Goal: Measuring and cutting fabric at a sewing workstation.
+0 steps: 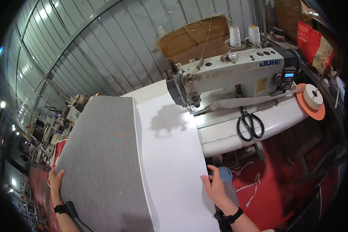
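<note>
Finely streaked grey cloth [104, 166] — white sheet [170, 166], black scissors [252, 125], orange disc [317, 114]

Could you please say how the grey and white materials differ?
The grey material lies left, the white material right. The grey material looks finely streaked; the white material plain. The white material reaches the sewing machine; the grey material lies apart. Both are broad sheets.

Desk [280, 120]: white, rounded along its near edge, from what I can see.
Sewing machine [236, 73]: stands on it.
Scissors [251, 125]: black, handles toward the near edge.
White sheet [168, 166]: spread over the left part.
Grey cloth [104, 162]: alongside; I can't tell what supports it.
Red floor [276, 185]: carries a thin white strip [254, 187].
</note>
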Action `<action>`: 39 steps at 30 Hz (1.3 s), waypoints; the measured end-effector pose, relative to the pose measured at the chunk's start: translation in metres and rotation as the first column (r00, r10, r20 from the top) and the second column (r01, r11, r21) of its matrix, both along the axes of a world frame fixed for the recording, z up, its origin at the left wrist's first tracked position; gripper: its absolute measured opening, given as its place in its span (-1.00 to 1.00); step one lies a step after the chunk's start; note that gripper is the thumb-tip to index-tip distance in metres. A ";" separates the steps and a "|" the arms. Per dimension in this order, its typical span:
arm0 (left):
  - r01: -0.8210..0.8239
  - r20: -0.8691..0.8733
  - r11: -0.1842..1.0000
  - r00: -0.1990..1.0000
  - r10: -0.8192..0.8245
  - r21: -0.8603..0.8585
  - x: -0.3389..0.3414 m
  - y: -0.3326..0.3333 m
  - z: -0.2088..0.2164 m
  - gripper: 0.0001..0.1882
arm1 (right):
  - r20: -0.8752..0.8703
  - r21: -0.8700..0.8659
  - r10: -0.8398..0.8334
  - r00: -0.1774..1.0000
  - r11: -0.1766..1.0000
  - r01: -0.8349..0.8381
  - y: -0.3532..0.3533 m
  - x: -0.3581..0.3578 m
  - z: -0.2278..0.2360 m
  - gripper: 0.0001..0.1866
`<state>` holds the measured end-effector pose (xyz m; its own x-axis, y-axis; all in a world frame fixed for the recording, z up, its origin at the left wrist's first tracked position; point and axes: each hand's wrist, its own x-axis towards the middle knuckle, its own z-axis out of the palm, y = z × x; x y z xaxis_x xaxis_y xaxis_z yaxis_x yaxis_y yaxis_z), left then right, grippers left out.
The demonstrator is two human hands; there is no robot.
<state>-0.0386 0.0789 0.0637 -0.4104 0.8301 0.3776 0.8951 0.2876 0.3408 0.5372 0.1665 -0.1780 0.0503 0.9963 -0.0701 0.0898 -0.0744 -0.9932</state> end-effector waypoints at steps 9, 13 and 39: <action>0.014 -0.063 1.000 0.998 -0.014 -0.005 0.013 0.019 0.012 -0.57 | 0.049 0.194 0.043 0.998 0.980 -0.051 0.025 0.001 0.006 -0.60; 0.011 -0.055 1.000 0.998 -0.010 0.006 0.010 0.035 0.015 -0.56 | 0.058 0.167 0.038 0.998 0.985 -0.047 0.042 0.003 0.003 -0.64; 0.007 -0.197 0.999 0.980 0.002 0.045 -0.004 0.105 0.032 -0.48 | 0.224 0.190 0.179 0.958 0.956 -0.223 -0.001 0.017 0.005 -0.44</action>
<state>-0.0431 0.1842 0.0958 -0.3227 0.8111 0.4878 0.9465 0.2740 0.1706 0.5540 0.1650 -0.1726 -0.1610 0.9779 0.1334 0.2812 0.1750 -0.9436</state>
